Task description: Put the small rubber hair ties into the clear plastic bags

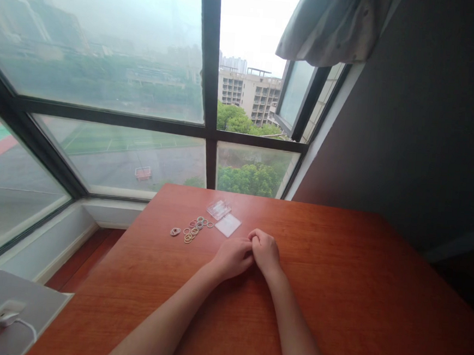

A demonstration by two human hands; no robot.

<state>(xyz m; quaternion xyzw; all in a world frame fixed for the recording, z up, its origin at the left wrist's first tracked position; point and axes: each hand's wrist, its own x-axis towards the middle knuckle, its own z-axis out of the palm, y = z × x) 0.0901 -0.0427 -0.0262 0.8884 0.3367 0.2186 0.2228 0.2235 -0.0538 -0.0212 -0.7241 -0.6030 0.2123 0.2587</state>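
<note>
My left hand (234, 256) and my right hand (266, 250) meet over the table, touching each other. The curled fingers of my right hand lie against the fingertips of my left, and both hands are closed. Anything between them is hidden. Just beyond my left hand lies a flat white square (228, 225). Touching or close behind it is a clear plastic box (218, 209). Several small rings, which look like hair ties, are scattered to the left, among them a yellowish ring (188, 239) and a reddish ring (193, 224). A small pile of rings (175, 232) sits apart, farther left.
The reddish-brown wooden table (336, 273) reaches toward a large dark-framed window (209, 159). One pane (296, 97) stands open at the right, under a bunched curtain (331, 26). A white plug with a cable (10, 320) is in a socket at lower left.
</note>
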